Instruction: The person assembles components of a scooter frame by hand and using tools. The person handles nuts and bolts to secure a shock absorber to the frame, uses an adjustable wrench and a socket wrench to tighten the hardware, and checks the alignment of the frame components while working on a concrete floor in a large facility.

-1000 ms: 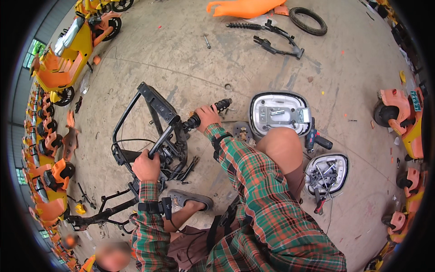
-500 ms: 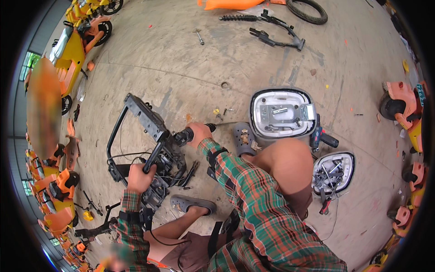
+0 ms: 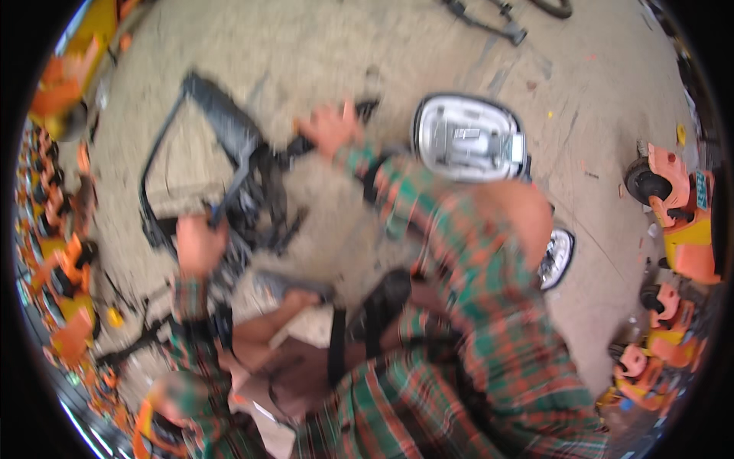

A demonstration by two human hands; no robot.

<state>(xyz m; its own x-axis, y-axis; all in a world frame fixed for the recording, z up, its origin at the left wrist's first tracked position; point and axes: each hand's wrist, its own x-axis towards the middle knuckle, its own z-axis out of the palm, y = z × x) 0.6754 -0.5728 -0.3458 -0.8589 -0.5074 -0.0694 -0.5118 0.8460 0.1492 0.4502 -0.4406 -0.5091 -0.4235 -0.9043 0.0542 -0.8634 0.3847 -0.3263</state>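
Note:
In front of me to the left is a black scooter frame (image 3: 229,122), a tube loop with a flat plate and a tangle of cables and parts. My left hand (image 3: 200,243) is closed round its near tube. On the frame's right side, my right hand (image 3: 329,130) grips a black bar; part of the bar shows on either side of the fingers. Motion blurs both hands and the frame, so the exact finger positions are soft. A grey clog (image 3: 294,286) on my foot rests just nearer than the frame.
Right of my right hand lies a white-lined shell (image 3: 428,141) holding metal parts. A smaller lined shell (image 3: 564,256) shows beyond my knee. Orange and yellow scooters (image 3: 692,229) line both sides. Another black frame part (image 3: 489,27) lies far ahead on the concrete floor.
The view has shifted and blurred. Both hands and the scooter frame have moved forward and left relative to the lined shell. My right knee now covers more of the smaller shell.

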